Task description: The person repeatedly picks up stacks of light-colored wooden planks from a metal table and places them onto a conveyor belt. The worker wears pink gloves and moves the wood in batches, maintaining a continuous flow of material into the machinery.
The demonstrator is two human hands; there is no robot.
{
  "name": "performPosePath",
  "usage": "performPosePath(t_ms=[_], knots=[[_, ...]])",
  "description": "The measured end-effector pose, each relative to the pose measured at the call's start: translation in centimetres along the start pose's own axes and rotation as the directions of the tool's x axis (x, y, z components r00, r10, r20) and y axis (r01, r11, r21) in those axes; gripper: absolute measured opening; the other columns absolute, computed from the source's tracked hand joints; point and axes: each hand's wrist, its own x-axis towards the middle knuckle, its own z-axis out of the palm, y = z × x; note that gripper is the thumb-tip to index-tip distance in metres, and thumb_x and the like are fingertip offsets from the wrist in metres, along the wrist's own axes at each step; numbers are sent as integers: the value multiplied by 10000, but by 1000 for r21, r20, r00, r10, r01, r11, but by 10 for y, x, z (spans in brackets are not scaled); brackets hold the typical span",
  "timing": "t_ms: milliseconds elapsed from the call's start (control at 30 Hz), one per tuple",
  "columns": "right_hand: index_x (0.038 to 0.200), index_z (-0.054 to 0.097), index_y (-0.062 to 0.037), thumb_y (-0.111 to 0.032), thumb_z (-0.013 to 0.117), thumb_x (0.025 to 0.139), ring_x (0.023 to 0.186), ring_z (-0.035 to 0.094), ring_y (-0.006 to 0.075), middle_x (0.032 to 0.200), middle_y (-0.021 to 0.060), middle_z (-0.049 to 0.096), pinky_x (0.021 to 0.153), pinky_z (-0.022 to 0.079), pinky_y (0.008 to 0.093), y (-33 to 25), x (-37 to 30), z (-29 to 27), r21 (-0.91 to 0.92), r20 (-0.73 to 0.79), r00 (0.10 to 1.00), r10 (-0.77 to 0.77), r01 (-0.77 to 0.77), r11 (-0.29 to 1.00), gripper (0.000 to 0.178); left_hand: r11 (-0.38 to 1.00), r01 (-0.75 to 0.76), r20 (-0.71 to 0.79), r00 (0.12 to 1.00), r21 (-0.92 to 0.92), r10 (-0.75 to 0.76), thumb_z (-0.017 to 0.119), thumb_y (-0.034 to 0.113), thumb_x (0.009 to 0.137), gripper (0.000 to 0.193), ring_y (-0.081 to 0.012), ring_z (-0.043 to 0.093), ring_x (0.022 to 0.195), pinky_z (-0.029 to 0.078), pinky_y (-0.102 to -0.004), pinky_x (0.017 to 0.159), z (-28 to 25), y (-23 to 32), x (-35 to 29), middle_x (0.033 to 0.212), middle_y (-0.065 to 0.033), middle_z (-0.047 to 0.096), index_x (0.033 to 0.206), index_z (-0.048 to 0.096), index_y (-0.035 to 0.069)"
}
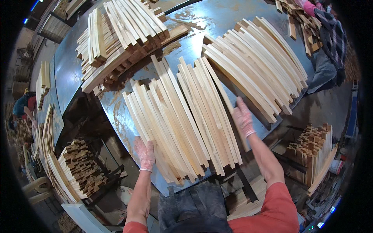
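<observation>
A row of pale wooden strips lies side by side on the metal tabletop in front of me, its ends uneven. My left hand, in a thin whitish glove, rests against the row's left side near the close end, thumb apart from the fingers. On the other side, my right hand, gloved alike, has its fingers stretched out along the outermost strip. That strip stands slightly away from the others at its near end. Neither hand is closed around a strip.
Another row of strips lies to the right, and a stacked pile stands far left. Stacks of strips flank the table below. A person in a plaid sleeve is at the far right, another person far left.
</observation>
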Motion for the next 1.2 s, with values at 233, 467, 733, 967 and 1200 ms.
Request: performPosePath(t_ms=[233, 467, 733, 967, 1200], knots=[[1624, 380, 20, -150, 774, 918, 1378, 568, 274, 1516, 186, 579, 1156, 454, 392, -32, -7, 23, 548, 274, 936, 220, -340, 765, 826, 254, 236, 210, 970, -938, -123, 696, 229, 1022, 749, -227, 589, 1288, 474, -370, 1115, -30, 53, -26, 1488, -101, 548, 1644, 313, 63], [1533, 477, 30, -177, 828, 877, 1198, 655, 244, 1363, 159, 657, 1058, 539, 396, -48, -37, 7, 495, 553, 758, 346, -633, 594, 772, 171, 516, 505, 857, -840, -106, 816, 190, 874, 666, -196, 673, 1069, 538, -384, 1032, -38, 31, -25, 1217, -82, 690, 1452, 522, 40], [1460, 526, 53, -139, 777, 859, 1087, 664, 214, 1257, 118, 673, 986, 552, 371, -80, -116, -7, 414, 587, 718, 375, -664, 622, 679, 64, 582, 580, 813, -811, -53, 797, 138, 831, 616, -257, 715, 1066, 592, -421, 951, -70, -5, -119, 1225, -125, 718, 1392, 602, -26], [1202, 645, 12, -171, 708, 818, 680, 513, 100, 861, -18, 585, 609, 410, 281, -167, -158, 32, 351, 660, 732, 169, -499, 792, 430, -96, 354, 364, 922, -930, -133, 856, 141, 832, 595, -180, 671, 1088, 546, -384, 1003, -112, -81, -208, 1204, -73, 691, 1350, 585, 35], [1238, 632, 21, -220, 761, 821, 700, 617, 161, 898, 42, 661, 626, 503, 315, -295, -225, 116, 361, 711, 690, -140, -187, 914, 499, -171, -26, 13, 975, -985, -221, 834, 191, 864, 732, -197, 617, 1233, 475, -387, 1113, -205, -199, -345, 1365, -71, 657, 1511, 519, 56]])
